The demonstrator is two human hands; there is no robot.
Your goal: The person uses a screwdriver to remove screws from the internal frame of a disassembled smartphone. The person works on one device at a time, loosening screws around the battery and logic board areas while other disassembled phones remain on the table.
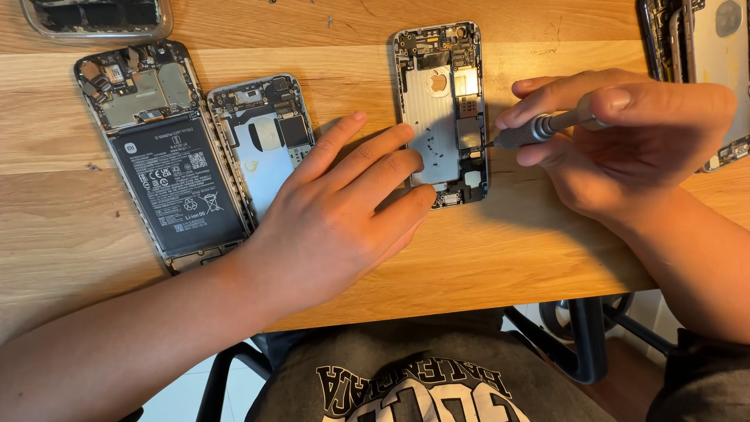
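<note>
An opened silver phone body (442,109) lies upright on the wooden table (500,250), its circuit board and several tiny loose screws showing. My left hand (344,211) lies flat with fingers spread, its fingertips pressing on the phone's left edge and lower corner. My right hand (625,141) grips a small grey screwdriver (539,129), held almost level, with its tip touching the right side of the phone's board.
Two more opened phones lie at the left: one with a large black battery (176,184) and a smaller silver one (266,141) partly under my left hand. Other phone parts sit at the top left (98,17) and top right (703,55). A chair frame (586,336) shows below the table edge.
</note>
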